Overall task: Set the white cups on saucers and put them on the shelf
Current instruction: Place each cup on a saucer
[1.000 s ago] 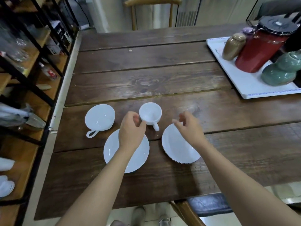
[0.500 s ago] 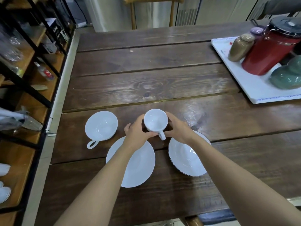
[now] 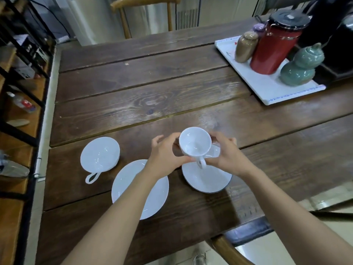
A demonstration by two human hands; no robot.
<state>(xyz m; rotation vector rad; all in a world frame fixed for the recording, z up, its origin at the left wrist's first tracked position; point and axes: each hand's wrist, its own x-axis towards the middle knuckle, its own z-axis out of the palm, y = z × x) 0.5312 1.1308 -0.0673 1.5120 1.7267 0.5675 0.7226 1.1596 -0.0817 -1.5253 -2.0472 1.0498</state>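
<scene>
A white cup point(image 3: 194, 143) is held in the air between both hands, its handle pointing toward me. My left hand point(image 3: 164, 155) grips its left side and my right hand point(image 3: 226, 153) its right side. The cup hovers over the far edge of the right saucer point(image 3: 207, 179), which lies on the wooden table point(image 3: 152, 88). A second saucer point(image 3: 133, 180) lies to the left, partly under my left forearm. Another white cup point(image 3: 99, 154) stands on the table further left, handle toward me. The wooden shelf point(image 3: 21, 134) runs along the left edge.
A white tray point(image 3: 267, 88) at the back right carries a red kettle point(image 3: 275, 44), a brown jar point(image 3: 245, 45) and a green gourd-shaped jar point(image 3: 299, 67). A chair point(image 3: 145, 4) stands behind the table. The shelf holds a bottle point(image 3: 21, 102) and other items.
Both hands closed on the middle cup and lifted it off the table. It now sits higher and to the right, over the right saucer's far edge.
</scene>
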